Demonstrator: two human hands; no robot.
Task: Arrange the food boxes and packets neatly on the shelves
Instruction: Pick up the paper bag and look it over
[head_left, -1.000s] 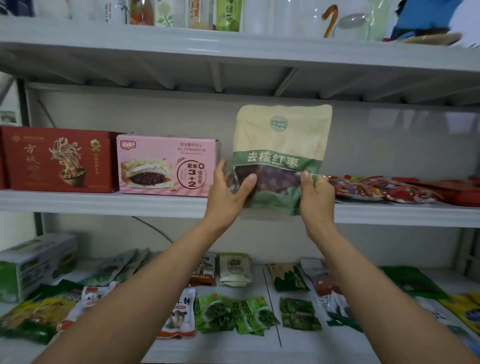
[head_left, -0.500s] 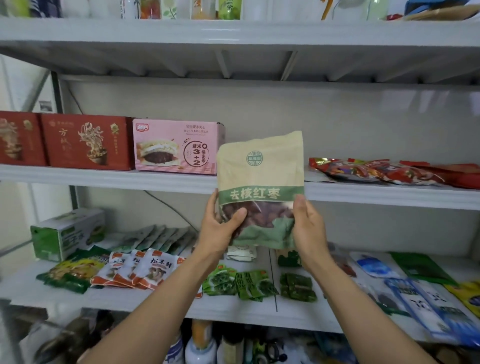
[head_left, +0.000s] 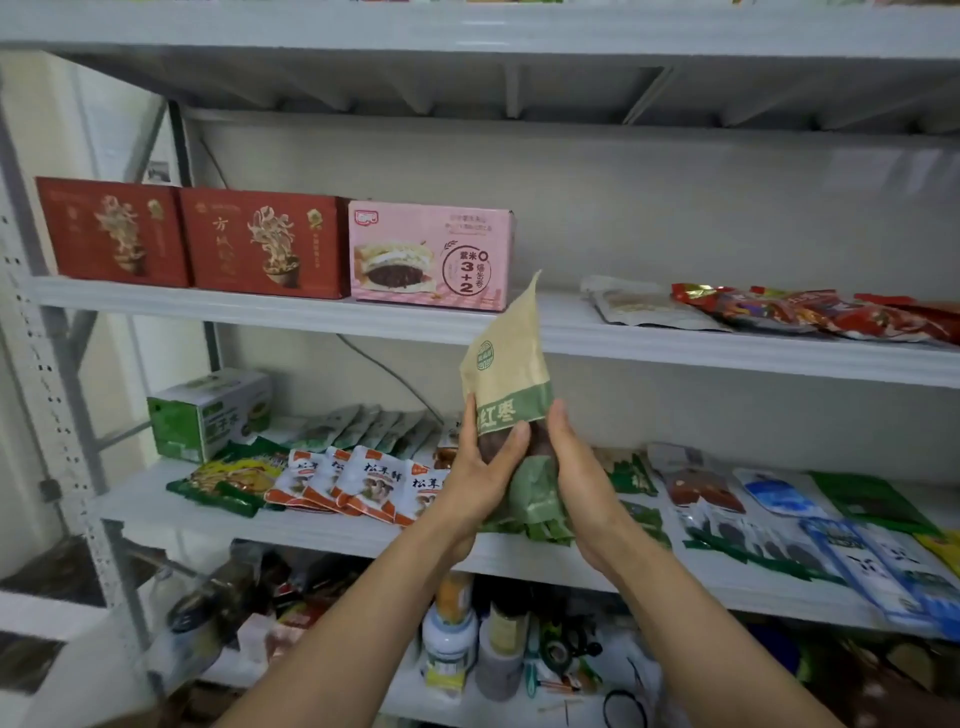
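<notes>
One head-worn view (wide-angle, edges bowed): faces the shelving (head_left: 291, 312) roughly square-on, tilted slightly down, close up; shelves fill the frame.

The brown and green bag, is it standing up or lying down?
Upright, in the air. The left hand and right hand hold the bag by its lower half, top pointing up.

Both bare forearms rise from below and converge, with the wrists close together just under the grips. The left grip (head_left: 483, 467) holds the packet (head_left: 506, 358), its thumb laid across the front and its fingers curled behind the left edge. The right grip (head_left: 576, 467), just beside the left one, lies against the packet's right side with fingers pointing up; its thumb is hidden, so it may be pinching or merely pressing.
</notes>
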